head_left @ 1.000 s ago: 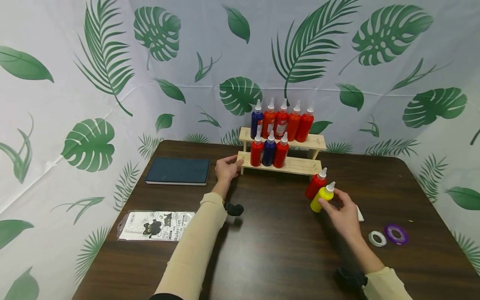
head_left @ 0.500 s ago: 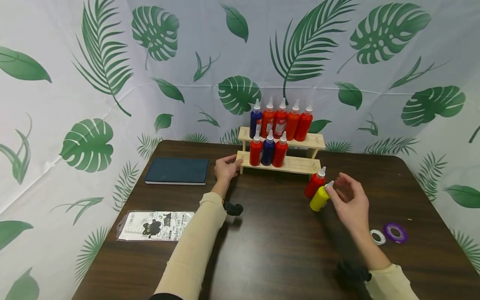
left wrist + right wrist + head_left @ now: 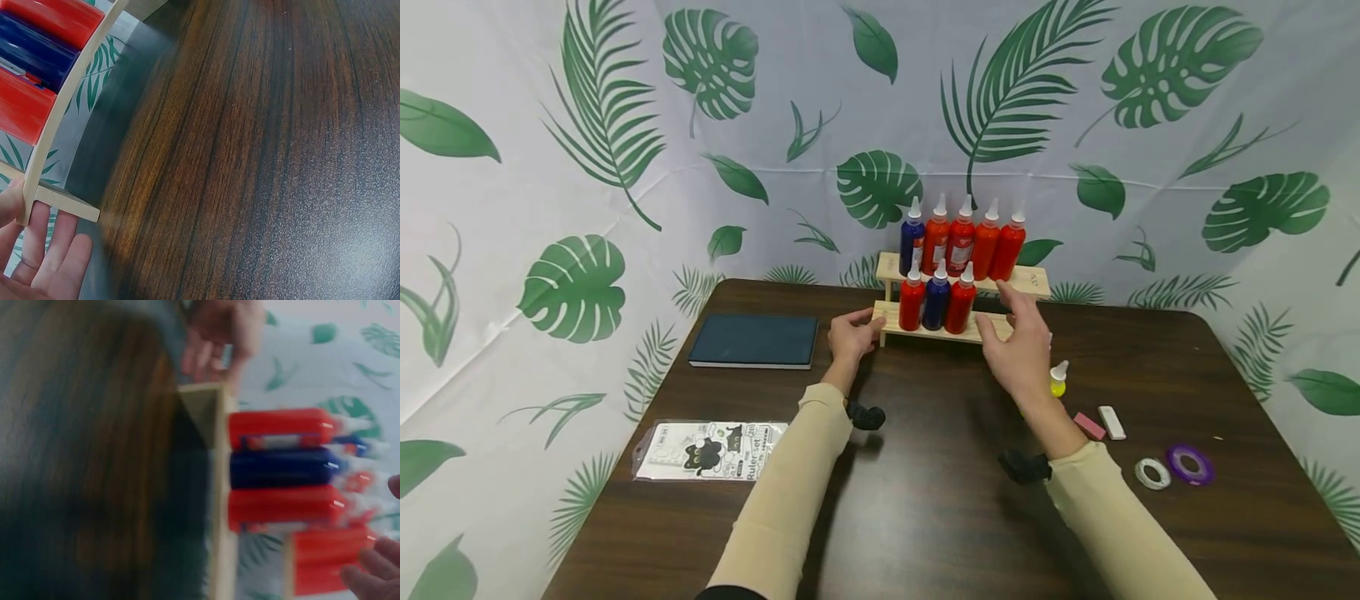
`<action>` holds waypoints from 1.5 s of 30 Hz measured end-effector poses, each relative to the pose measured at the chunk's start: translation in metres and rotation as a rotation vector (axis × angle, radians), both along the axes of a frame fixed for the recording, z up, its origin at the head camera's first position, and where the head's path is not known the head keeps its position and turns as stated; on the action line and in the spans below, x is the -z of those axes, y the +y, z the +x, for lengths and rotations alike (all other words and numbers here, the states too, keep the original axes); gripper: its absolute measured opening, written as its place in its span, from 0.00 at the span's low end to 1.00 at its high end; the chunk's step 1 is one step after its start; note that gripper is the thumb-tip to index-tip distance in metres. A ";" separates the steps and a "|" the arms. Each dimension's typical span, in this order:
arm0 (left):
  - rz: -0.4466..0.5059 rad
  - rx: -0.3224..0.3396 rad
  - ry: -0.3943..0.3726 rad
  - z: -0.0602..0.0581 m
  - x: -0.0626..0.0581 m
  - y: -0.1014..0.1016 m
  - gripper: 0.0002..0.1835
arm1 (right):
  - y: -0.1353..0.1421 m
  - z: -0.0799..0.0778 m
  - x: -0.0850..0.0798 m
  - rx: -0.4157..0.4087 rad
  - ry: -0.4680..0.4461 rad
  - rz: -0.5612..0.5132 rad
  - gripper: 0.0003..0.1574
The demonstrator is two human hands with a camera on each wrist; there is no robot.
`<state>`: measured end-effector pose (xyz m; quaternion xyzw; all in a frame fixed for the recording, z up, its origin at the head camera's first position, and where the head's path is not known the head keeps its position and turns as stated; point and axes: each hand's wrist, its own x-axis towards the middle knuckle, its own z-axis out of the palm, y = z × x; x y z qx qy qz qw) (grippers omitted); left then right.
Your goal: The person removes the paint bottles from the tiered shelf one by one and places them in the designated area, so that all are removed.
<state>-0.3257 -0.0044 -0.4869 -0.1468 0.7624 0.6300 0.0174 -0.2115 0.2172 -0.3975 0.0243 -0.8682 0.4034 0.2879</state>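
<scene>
My left hand (image 3: 852, 333) grips the left end of a two-tier wooden stand (image 3: 1032, 283); in the left wrist view its fingers (image 3: 62, 237) reach under the front shelf. On that shelf stand a red bottle (image 3: 912, 306), a dark blue bottle (image 3: 936, 304) and another red bottle (image 3: 960, 307), all with white nozzle caps. Several more bottles (image 3: 963, 247) line the upper shelf. My right hand (image 3: 1021, 354), empty with thumb and fingers apart, is by the front shelf, right of its bottles. It mostly covers a yellow bottle (image 3: 1058, 386) and hides the red bottle beside it.
To the left lie a dark notebook (image 3: 752, 341) and a ruler-set pack (image 3: 711, 450). On the right are a pink block (image 3: 1089, 427), a white block (image 3: 1112, 422), a white ring (image 3: 1139, 478) and a purple ring (image 3: 1176, 473). A leaf-patterned cloth (image 3: 805, 83) hangs behind the table.
My right hand has let go of the yellow bottle and moved left and away from me to the stand. Both small blocks are now uncovered. My left hand stays put.
</scene>
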 end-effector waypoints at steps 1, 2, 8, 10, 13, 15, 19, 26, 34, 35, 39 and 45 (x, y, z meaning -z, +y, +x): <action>-0.001 0.001 0.005 0.000 0.000 0.000 0.17 | -0.003 -0.007 0.004 -0.013 -0.046 -0.009 0.35; -0.001 0.001 0.009 0.001 -0.001 0.001 0.17 | -0.006 -0.015 0.008 -0.021 -0.087 -0.025 0.36; 0.007 0.004 0.013 0.002 -0.003 0.002 0.17 | -0.012 -0.051 0.028 0.007 -0.209 -0.132 0.37; 0.013 0.010 0.010 0.002 -0.003 0.002 0.17 | -0.014 -0.056 0.030 0.011 -0.220 -0.145 0.36; 0.021 0.009 0.000 0.003 -0.004 0.001 0.18 | -0.017 -0.060 0.033 0.001 -0.241 -0.153 0.35; 0.020 -0.002 -0.001 0.003 -0.004 0.000 0.18 | -0.019 -0.061 0.035 -0.007 -0.248 -0.162 0.34; 0.009 -0.012 0.001 0.004 -0.004 -0.001 0.17 | -0.021 -0.060 0.037 -0.004 -0.242 -0.209 0.33; 0.006 -0.010 -0.005 0.002 -0.003 0.000 0.17 | -0.023 -0.043 0.033 0.007 -0.218 -0.255 0.34; 0.007 -0.015 -0.008 0.001 -0.004 0.001 0.16 | -0.024 0.021 0.024 -0.096 -0.259 -0.214 0.35; 0.008 -0.017 -0.008 0.001 -0.004 0.001 0.16 | -0.022 0.031 0.025 -0.117 -0.274 -0.213 0.35; 0.006 -0.021 -0.011 0.000 -0.003 0.001 0.17 | -0.011 0.068 0.037 -0.153 -0.340 -0.239 0.35; 0.013 -0.016 -0.013 0.000 -0.001 0.000 0.17 | 0.013 0.111 0.058 -0.058 -0.365 -0.255 0.34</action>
